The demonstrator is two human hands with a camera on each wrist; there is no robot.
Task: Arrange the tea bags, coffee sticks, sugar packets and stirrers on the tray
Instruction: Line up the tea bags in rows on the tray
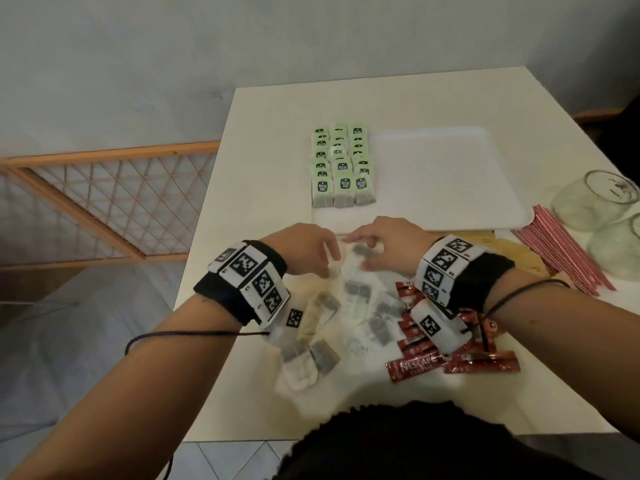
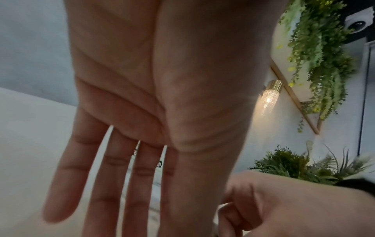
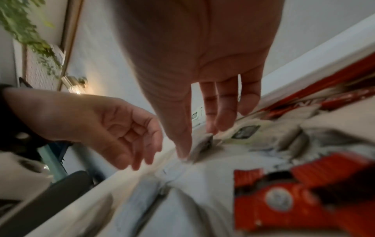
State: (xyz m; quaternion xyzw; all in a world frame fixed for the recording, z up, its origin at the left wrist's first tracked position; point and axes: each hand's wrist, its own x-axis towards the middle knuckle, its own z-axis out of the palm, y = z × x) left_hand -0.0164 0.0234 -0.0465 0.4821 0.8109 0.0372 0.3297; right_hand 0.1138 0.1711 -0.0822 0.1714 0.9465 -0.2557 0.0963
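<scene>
In the head view, green-labelled paper tea bags (image 1: 342, 168) stand in rows at the left end of the flat white plastic tray (image 1: 450, 188) toward the bench's far edge. In the left wrist view the left hand (image 2: 142, 99) hangs with straight fingers, holding nothing. In the right wrist view the right hand (image 3: 194, 69) pinches a loose white tea bag (image 3: 205, 142) in the near-edge pile, beside red foil coffee sticks (image 3: 284, 200).

1 tray (image 1: 450, 216), 2 glass jars (image 1: 595, 199), roughly 18 green-tagged tea bags (image 1: 341, 164)
</scene>
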